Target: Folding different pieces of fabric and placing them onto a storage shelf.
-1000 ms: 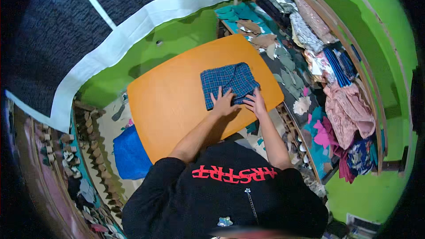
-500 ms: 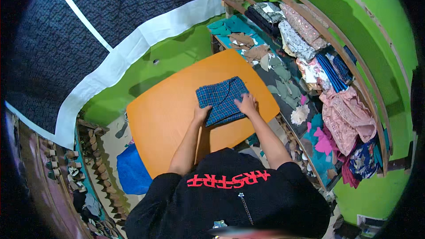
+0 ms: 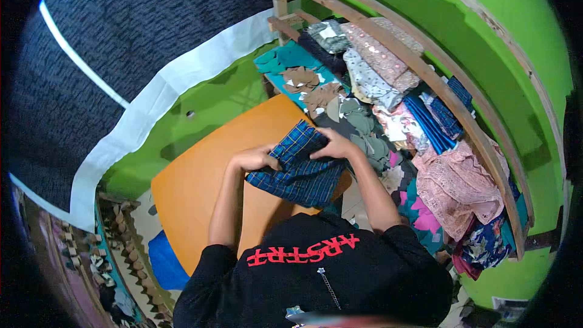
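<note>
A folded blue plaid cloth [image 3: 297, 173] is held up off the orange table [image 3: 194, 170], close to my body. My left hand [image 3: 256, 159] grips its left side, thumb over the fabric. On the upper right edge, my right hand [image 3: 333, 146] pinches it, with the thumb in front and the other fingers partly hidden. The cloth tilts between both hands, one folded section standing up and the rest hanging toward me.
At the right, a wooden rack [image 3: 425, 79] carries folded fabrics and a pink lace cloth [image 3: 455, 182]. Cut fabric pieces [image 3: 361, 115] cover the surface below it. A blue bag-like item [image 3: 165, 261] lies left of the table. Another rack with small items [image 3: 130, 237] stands at the lower left.
The plaid cloth was lying flat on the table under my hands. Both hands now grip it and have raised it toward me, tilting it. The whole view has shifted slightly.
</note>
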A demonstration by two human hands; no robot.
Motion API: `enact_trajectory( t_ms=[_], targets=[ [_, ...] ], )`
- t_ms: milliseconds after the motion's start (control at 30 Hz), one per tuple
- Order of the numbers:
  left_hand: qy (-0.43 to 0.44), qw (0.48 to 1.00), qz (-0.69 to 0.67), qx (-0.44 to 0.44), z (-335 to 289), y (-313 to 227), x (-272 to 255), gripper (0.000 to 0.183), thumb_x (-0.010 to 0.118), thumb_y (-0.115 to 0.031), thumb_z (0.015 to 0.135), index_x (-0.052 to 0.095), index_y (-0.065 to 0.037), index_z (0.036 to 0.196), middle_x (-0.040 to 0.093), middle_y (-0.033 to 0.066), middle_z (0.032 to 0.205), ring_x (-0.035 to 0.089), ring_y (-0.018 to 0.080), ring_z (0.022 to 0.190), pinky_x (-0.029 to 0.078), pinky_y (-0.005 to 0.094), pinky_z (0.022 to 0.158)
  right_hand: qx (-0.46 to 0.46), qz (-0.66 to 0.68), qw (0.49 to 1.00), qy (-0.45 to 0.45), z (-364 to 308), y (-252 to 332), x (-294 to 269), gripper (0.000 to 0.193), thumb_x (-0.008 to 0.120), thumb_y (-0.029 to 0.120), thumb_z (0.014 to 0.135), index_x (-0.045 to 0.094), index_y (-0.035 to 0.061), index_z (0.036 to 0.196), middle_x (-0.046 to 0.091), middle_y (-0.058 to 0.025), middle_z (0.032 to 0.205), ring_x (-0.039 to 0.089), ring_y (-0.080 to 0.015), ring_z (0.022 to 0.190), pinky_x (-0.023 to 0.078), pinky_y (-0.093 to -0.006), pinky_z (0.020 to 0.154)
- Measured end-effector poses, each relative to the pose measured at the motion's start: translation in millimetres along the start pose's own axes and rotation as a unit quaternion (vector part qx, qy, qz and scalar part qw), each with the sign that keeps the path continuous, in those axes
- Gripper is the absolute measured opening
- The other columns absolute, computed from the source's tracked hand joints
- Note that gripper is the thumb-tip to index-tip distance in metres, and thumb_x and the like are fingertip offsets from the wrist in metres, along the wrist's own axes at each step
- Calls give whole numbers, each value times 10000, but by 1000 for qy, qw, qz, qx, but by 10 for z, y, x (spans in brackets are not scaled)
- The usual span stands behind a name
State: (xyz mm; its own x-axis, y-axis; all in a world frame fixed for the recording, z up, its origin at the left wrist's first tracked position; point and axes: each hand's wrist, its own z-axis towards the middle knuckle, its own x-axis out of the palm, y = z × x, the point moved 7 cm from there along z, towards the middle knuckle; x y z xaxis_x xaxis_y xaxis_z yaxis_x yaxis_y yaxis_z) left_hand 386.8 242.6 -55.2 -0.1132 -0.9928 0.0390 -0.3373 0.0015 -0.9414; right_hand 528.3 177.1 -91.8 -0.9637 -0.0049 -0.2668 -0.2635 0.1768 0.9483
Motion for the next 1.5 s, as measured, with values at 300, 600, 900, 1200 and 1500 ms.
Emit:
enact_trajectory(
  t_ms=[300, 600, 900, 1200, 1500],
  targets=[
    [124, 871, -406, 248, 707, -130, -138, 1091, 613, -686, 496, 206, -86, 1311, 238, 138, 1336, 267, 269, 1215, 239, 450, 979, 8, 111, 936, -333, -1010, 77, -695, 414, 655, 219, 727, 501, 19, 1055, 570, -59, 973, 513, -149, 870, 403, -308, 795],
    [-197, 971, -27, 133, 577, 107, -4, 470, 665, -46, 688, 470, -28, 1115, 555, 82, 1029, 527, 181, 932, 415, 337, 837, -58, 35, 886, -459, -1160, -70, -461, 223, 643, 86, 691, 582, 7, 891, 600, -74, 881, 558, -168, 797, 440, -292, 737],
    [-274, 861, 328, 277, -292, 1372, 239, 293, 630, -81, 625, 620, -92, 918, 498, 147, 1141, 287, 353, 1201, 246, 437, 984, -186, -190, 913, -311, -1099, -763, 1100, 211, 400, 116, 787, 605, 67, 791, 587, -86, 1007, 474, -241, 1075, 309, -374, 939],
    [-250, 921, 214, 207, -508, 2104, 473, 153, 543, -81, 741, 582, -20, 875, 595, 157, 888, 527, 304, 980, 379, 376, 878, -139, -108, 931, -320, -1379, -1417, 1636, 155, 594, 82, 687, 593, 26, 831, 615, -116, 893, 584, -231, 841, 450, -334, 754],
    [-612, 667, 426, -10, -394, 2024, 308, 390, 580, -299, 747, 519, 46, 918, 589, 166, 762, 560, 307, 714, 441, 355, 662, 313, -156, 788, -507, -1252, -1528, 1353, 725, 758, 325, 531, 414, -39, 1055, 517, -218, 969, 504, -333, 928, 407, -383, 805]
  ],
)
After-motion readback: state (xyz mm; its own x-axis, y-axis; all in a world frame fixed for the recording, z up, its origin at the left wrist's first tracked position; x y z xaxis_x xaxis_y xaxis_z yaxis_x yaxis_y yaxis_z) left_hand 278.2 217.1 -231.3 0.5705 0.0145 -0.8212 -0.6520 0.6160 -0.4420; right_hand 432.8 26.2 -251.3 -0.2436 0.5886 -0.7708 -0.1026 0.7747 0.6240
